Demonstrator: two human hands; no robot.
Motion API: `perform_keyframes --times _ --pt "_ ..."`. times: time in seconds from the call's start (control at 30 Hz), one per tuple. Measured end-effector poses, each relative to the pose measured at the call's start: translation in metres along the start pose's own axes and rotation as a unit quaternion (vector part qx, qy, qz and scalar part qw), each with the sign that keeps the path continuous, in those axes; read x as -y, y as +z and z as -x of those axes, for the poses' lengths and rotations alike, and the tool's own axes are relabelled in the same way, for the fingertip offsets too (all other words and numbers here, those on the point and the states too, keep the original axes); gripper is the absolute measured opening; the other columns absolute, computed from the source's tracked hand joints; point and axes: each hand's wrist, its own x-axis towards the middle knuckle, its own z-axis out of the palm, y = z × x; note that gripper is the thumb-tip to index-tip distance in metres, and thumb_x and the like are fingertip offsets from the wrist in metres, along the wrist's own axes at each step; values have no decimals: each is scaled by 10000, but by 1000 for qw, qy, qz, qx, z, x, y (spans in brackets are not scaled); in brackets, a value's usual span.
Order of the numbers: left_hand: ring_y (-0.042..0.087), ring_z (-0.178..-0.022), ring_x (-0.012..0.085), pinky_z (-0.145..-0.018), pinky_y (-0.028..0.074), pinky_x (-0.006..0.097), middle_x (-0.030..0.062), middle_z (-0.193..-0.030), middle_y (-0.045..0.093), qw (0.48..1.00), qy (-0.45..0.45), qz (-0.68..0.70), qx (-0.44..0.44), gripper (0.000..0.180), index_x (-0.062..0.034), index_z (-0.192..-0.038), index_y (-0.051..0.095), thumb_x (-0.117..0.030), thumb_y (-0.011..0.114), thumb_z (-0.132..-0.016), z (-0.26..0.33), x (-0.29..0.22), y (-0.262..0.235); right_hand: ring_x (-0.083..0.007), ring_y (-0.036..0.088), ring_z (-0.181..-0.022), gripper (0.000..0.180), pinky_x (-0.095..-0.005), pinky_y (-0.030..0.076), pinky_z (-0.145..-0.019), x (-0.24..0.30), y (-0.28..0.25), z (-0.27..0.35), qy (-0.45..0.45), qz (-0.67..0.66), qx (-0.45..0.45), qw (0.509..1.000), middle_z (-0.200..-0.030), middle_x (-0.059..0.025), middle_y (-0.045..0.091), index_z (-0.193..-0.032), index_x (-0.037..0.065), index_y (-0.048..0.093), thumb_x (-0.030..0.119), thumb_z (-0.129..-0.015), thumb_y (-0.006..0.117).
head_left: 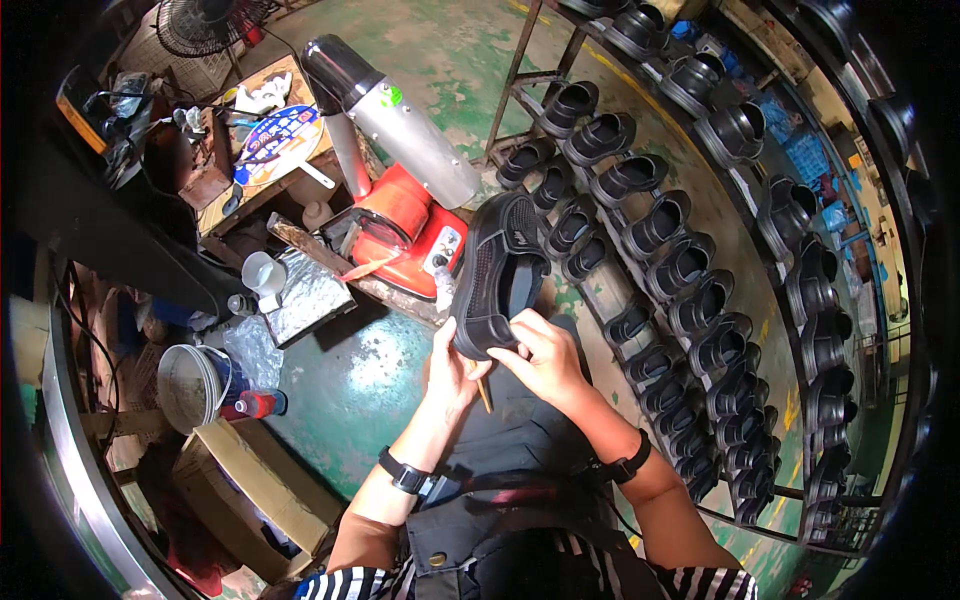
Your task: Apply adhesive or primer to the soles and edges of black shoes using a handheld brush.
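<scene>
A black shoe (486,262) with a perforated side is held up in front of me, its heel toward me and its opening facing right. My left hand (455,368) is closed around the heel end from the left. A thin wooden stick (485,394) pokes out below that hand, its upper part hidden by the fingers. My right hand (543,356) pinches the shoe's heel collar between thumb and fingers. Just beyond the shoe stands a red machine (405,235) with a silver tube (415,135) slanting across its top.
Long racks (665,290) of black shoes run along the right. At the far left, a wooden table (210,215) carries a round hand fan (280,145). A white bucket (188,388), a red bottle (258,403) and an open cardboard box (255,500) are at lower left.
</scene>
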Motion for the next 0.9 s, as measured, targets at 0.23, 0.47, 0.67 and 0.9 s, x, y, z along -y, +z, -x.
perform_keyframes --times 0.23,0.47,0.67,0.9 --pt "681 -703 324 -347 358 210 182 -968 674 998 -43 36 -2 553 -66 -1164 571 -555 445 -939 6 -23 15 -83 582 -782 259 -234 481 -687 -76 -10 -38 131 -268 -264 917 -1019 -32 657 -1191 43 610 153 -957 603" --pt "612 -483 315 -273 256 219 152 -946 692 987 -128 92 -39 539 -94 -1114 608 -569 428 -933 -7 -39 35 -262 564 -1190 366 -419 433 -1042 -164 -26 -74 240 -629 -228 703 -1312 -125 587 -1298 80 544 301 -1007 521" --pt "637 -539 321 -273 260 229 176 -981 695 979 -154 127 -32 656 -129 -1192 609 -687 399 -917 -30 -55 30 -255 604 -1107 299 -424 461 -1009 -163 -32 -82 236 -627 -248 700 -1194 -109 645 -1207 86 575 302 -1004 533" --pt "579 -515 284 -280 300 249 144 -863 671 984 -117 128 -42 599 -116 -1125 619 -637 381 -949 -48 -61 14 -209 615 -1049 322 -400 482 -955 -157 -34 -103 262 -556 -247 749 -1123 -58 653 -1232 94 576 314 -998 552"
